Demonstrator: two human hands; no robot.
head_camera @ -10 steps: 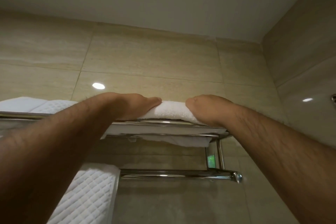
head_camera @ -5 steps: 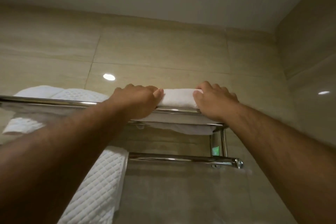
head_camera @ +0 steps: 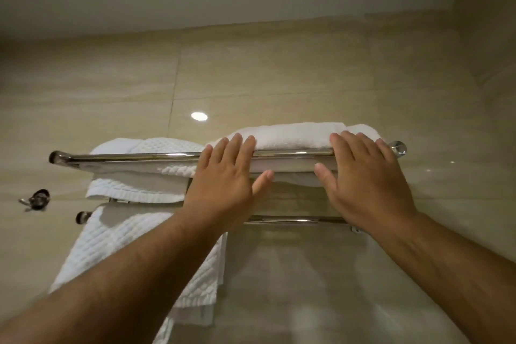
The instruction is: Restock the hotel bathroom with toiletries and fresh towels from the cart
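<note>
Left hand (head_camera: 223, 184) and right hand (head_camera: 365, 184) both spread flat, fingertips against the folded towel (head_camera: 293, 135) on the rack (head_camera: 125, 157).

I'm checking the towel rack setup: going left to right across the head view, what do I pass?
Wall hook → waffle towel on the shelf → left hand → plain folded towel → right hand → rail end cap.
</note>
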